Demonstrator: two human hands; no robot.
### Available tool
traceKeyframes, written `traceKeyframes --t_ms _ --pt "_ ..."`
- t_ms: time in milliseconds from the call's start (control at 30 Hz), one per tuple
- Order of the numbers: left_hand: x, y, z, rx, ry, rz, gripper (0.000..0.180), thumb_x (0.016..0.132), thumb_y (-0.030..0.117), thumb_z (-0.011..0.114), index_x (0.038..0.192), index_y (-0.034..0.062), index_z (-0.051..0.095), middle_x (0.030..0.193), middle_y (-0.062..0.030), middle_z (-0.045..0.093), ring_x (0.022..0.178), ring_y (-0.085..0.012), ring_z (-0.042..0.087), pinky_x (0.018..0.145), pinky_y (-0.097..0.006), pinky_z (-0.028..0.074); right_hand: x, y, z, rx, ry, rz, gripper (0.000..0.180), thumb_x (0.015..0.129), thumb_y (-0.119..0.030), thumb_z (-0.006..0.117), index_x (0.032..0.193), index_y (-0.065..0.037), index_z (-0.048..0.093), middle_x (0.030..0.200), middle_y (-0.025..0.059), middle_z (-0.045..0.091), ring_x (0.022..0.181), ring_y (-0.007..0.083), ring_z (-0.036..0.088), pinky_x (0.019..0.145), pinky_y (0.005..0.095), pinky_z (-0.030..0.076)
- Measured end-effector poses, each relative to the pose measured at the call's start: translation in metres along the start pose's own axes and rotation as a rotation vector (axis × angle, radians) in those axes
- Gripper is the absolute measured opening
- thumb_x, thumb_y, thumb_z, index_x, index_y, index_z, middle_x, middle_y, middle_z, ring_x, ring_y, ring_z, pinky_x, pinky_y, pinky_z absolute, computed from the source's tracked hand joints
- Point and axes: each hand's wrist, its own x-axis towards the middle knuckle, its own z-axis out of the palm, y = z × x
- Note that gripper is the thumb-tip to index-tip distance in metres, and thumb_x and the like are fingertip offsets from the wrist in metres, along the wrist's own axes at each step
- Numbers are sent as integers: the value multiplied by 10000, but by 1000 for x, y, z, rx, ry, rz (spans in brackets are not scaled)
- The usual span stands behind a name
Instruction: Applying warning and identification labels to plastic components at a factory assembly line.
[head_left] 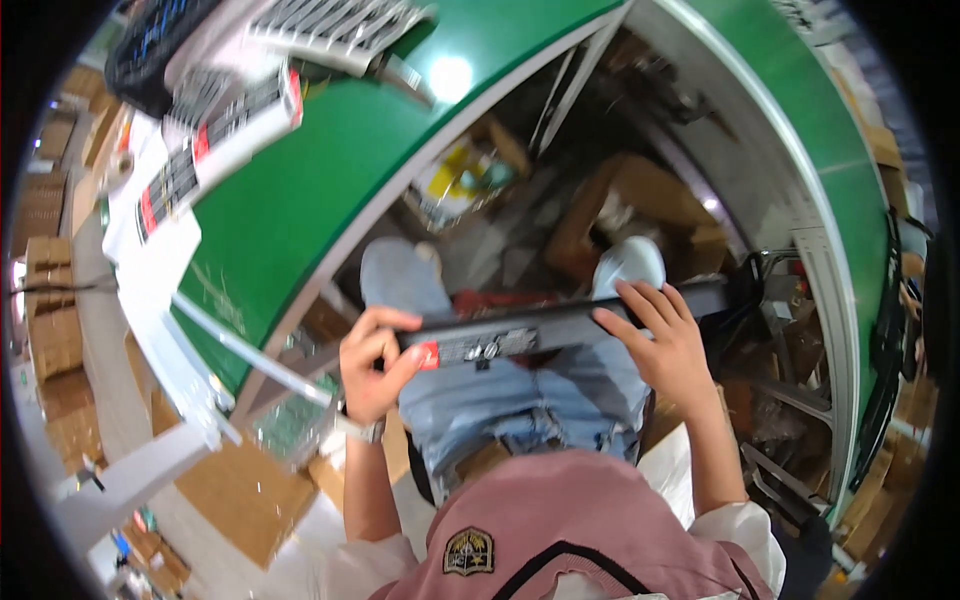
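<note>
A long black bar-shaped part [575, 322] lies across my lap, tilted slightly up toward the right. On its side, near the left end, sits a black label with a red end [487, 347]. My left hand [376, 362] is closed round the bar's left end, its thumb and fingers at the label's red end. Laid over the bar further right, my right hand [655, 338] grips it with the fingers on top and the palm toward me. The bar's far right end is dark and hard to make out.
A green worktable [290, 215] curves round on the left, holding strips of red and black labels [205, 150] and grey slatted pieces [335, 30]. Below, cardboard boxes [640, 205] stand by my feet. Another green tabletop [815, 110] runs along the right. A white metal arm [250, 350] juts in at left.
</note>
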Motion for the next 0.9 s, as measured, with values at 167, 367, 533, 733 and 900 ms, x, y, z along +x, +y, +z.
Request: traceKeyframes --t_ms 167,367,533,733,900 --pt "6 8 3 -45 -23 29 384 704 79 725 533 50 383 946 -157 659 701 -151 543 605 -260 388 -44 86 -13 -125 111 27 430 654 -75 617 1082 -33 603 898 106 600 826 282 601 723 376 500" --pt "4 33 3 -10 327 190 324 680 245 711 863 30 553 1033 -129 551 1038 -281 518 943 -385 380 -106 61 -102 -91 202 323 385 564 17 606 942 -38 656 753 121 605 673 300 615 584 372 498" --pt "10 54 38 -15 -12 223 223 737 147 719 886 27 605 962 -108 617 864 -212 602 773 -311 477 -223 119 -144 -12 449 918 226 820 -83 640 986 65 601 854 173 641 821 272 634 763 359 470" --pt "-10 43 84 -139 -167 11 99 815 96 690 859 33 627 902 -52 616 736 -118 601 632 -250 479 -214 367 -130 159 595 1090 460 860 -185 632 1192 116 528 1146 210 585 1113 302 529 1002 369 363" --pt "-23 40 79 -162 -237 62 141 832 146 684 868 32 609 833 -55 587 686 -153 584 617 -276 476 -144 547 -159 339 1169 1253 205 779 -120 596 860 63 639 770 144 631 744 323 626 707 412 520"
